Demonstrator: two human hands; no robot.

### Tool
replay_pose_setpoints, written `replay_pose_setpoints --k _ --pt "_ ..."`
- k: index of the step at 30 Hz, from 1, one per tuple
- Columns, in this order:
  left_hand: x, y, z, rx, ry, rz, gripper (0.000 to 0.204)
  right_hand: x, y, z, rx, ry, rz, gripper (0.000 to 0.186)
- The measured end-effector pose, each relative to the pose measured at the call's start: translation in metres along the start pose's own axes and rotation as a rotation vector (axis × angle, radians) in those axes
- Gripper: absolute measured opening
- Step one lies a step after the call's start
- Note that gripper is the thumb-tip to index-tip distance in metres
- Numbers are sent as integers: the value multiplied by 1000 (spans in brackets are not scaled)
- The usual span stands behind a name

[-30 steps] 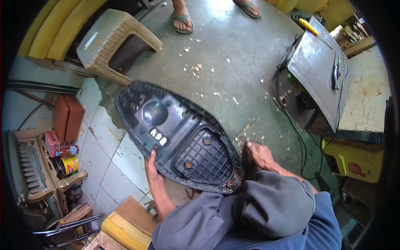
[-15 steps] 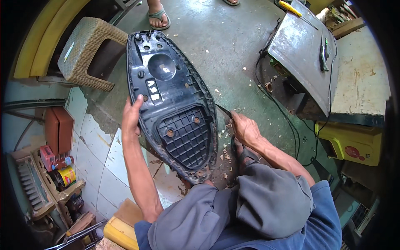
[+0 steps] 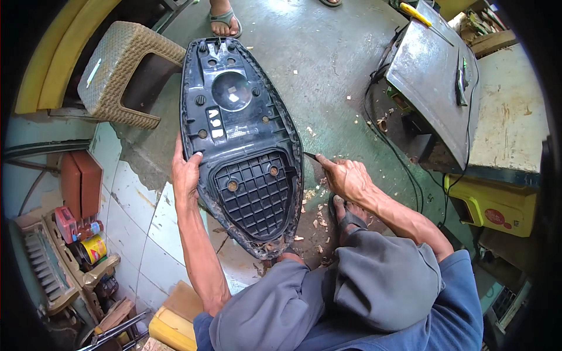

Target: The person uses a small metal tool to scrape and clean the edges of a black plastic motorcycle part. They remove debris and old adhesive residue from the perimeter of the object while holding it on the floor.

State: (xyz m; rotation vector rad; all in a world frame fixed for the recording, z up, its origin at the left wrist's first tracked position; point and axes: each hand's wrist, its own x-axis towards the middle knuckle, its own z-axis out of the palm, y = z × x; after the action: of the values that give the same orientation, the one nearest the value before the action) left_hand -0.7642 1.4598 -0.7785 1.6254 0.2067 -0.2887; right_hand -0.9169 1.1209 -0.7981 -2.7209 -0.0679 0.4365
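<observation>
A black plastic motorcycle seat base (image 3: 246, 133), underside up, stands tilted between my knees and the floor. Its upper part has a round bowl-like recess, and the lower part a ribbed grid panel. My left hand (image 3: 186, 172) is closed round its left edge, thumb on the underside. At the opposite edge, my right hand (image 3: 345, 176) is closed on a thin dark blade-like tool (image 3: 310, 155), whose tip meets the rim. Most of that tool is hidden in the fist, so its exact kind does not show.
A woven-pattern plastic stool (image 3: 126, 70) stands at the left. On the right, a metal-topped box (image 3: 430, 76) carries a yellow-handled screwdriver (image 3: 417, 14) and pliers-like tool (image 3: 462, 82). Black cables (image 3: 404, 167) trail down beside it. Another person's sandaled foot (image 3: 225, 23) is beyond the seat.
The seat base has turned slightly more upright. My left hand has shifted a little lower on its edge, and less of the dark tool shows at my right hand.
</observation>
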Motion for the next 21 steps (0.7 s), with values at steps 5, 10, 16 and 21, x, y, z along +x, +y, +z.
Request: replay_pose_setpoints --k 5,10,16,21 --pt "9 -21 -13 -71 -54 -14 62 21 -18 -14 -126 -212 -76 37" --pt "26 -41 -34 38 -13 -43 65 41 19 7 307 -43 -28 32" --pt "35 -41 -36 -74 -131 20 60 31 61 44 867 -245 254 44" --pt "28 -38 -31 -54 -67 24 63 20 44 24 326 81 -180 50"
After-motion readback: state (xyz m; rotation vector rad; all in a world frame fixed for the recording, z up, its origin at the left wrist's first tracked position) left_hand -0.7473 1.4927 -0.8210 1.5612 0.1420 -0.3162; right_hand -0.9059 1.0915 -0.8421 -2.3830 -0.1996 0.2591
